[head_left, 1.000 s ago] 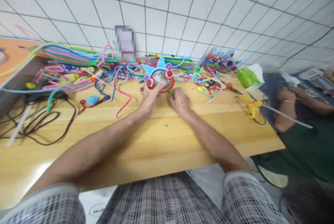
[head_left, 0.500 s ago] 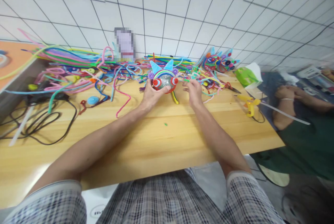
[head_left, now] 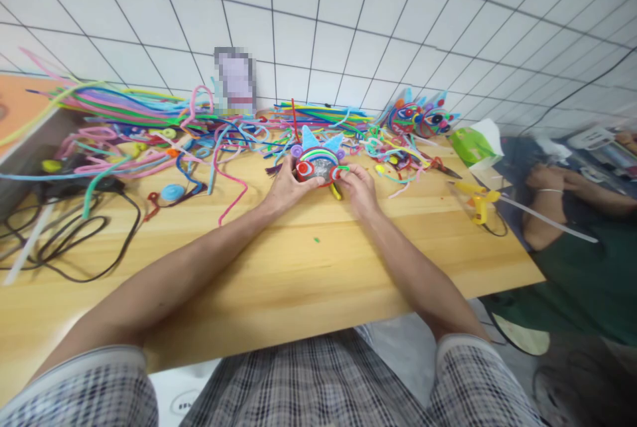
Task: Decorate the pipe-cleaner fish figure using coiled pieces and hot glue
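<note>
A small face figure point(head_left: 323, 170) made of pipe cleaners has light-blue pointed ears, purple coils at the sides, round red-and-white eyes and a grey middle. My left hand point(head_left: 287, 189) is closed round its left side, thumb across the lower front. At the figure's right eye, my right hand point(head_left: 359, 187) pinches a short green pipe cleaner piece point(head_left: 343, 168). Whether this piece touches the eye I cannot tell. Below the figure, a yellow and dark pipe cleaner end point(head_left: 337, 193) shows between my hands.
Heaps of coloured pipe cleaners point(head_left: 144, 109) lie along the wall. Two similar faces point(head_left: 418, 115) lean at the back right, near a green packet point(head_left: 472, 143) and scissors point(head_left: 442, 168). A yellow glue gun point(head_left: 478, 201) lies at right, beside another person's arms point(head_left: 547, 201). Black cable point(head_left: 107, 274) coils at left.
My right hand has moved left with the green pipe cleaner piece, up to the figure's right eye. The figure in my left hand has shifted slightly right and down.
</note>
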Tool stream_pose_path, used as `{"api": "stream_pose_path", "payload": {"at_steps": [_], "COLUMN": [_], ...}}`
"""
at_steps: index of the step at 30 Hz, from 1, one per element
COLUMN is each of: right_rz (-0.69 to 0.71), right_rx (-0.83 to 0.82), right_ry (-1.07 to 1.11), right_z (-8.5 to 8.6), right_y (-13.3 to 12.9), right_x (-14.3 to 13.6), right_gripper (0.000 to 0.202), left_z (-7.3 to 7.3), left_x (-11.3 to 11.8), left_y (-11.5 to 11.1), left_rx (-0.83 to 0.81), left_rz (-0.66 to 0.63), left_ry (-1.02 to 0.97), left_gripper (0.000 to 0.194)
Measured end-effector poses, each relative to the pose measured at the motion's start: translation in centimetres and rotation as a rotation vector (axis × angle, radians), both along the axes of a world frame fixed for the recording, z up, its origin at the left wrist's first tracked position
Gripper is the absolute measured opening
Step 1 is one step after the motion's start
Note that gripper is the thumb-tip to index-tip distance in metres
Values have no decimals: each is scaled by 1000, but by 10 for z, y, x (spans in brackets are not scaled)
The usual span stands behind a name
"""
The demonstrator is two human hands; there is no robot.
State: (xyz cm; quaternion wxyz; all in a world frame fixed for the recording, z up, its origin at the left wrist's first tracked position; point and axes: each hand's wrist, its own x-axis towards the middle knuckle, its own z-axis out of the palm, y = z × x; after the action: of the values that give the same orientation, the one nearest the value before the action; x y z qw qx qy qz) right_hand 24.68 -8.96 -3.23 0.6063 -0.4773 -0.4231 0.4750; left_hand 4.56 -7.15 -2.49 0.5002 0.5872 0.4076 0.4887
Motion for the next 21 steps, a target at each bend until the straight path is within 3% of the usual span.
{"api": "stream_pose_path", "payload": {"at_steps": [7,13,17,21], "right_rz": [8,103,149,114], "right_rx": [-6,-67,35,193], "right_ry": [-30,160,234,105], "right_z": [-6,-2,9,19], "right_y": [4,20,24,16], "right_x": [5,11,10,11], "right_gripper": [26,17,18,16], "left_z": [-2,-6,-10,-14], "left_x": [0,-3,-3,0], "left_y": [1,4,7,9], "left_rx": [-29,-59,-38,-3], "left_rz": [-31,8,-11,-20], "left_ry": [-70,-32,-8,-1], "left_gripper": [100,110,117,116]}}
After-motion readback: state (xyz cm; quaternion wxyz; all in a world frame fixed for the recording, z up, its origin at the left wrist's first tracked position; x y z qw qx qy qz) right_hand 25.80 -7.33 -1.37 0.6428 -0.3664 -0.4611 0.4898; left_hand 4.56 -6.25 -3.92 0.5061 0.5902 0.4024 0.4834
